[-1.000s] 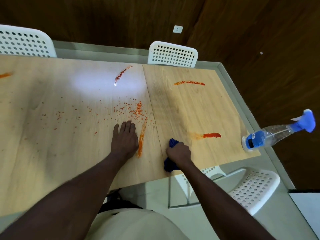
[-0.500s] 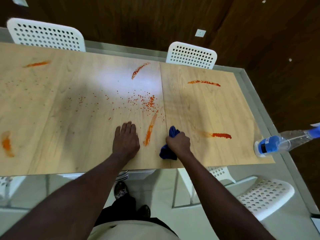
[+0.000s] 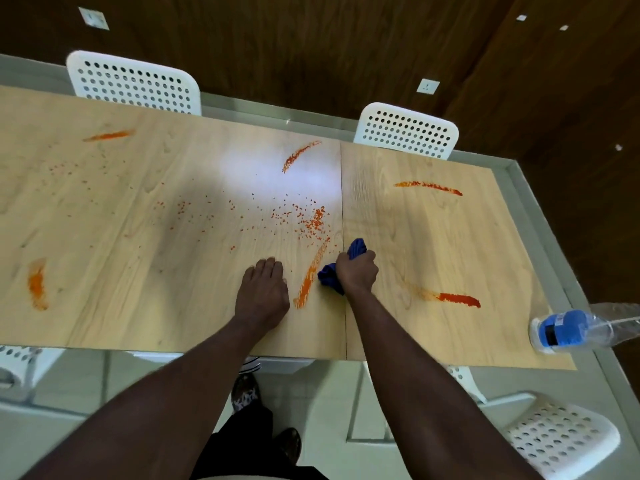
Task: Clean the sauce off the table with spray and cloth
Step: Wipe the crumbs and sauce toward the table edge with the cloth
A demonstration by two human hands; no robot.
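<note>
Both arms are stretched forward and down, bare the whole way. The left hand (image 3: 264, 292) lies palm-down, flat on the worktop (image 3: 138, 271), with its fingers (image 3: 267, 267) straight, close together and pointing away from the body. The right hand (image 3: 356, 275) is balled up, knuckles on top, gripping a bunched blue cloth (image 3: 328, 279) and holding it down against the surface. A bit of the cloth pokes out on the far side of the fist and more out the left side. The hands sit near each other but aren't touching, the right one a touch farther out. The forearms angle in toward each other, kind of a narrow V.
</note>
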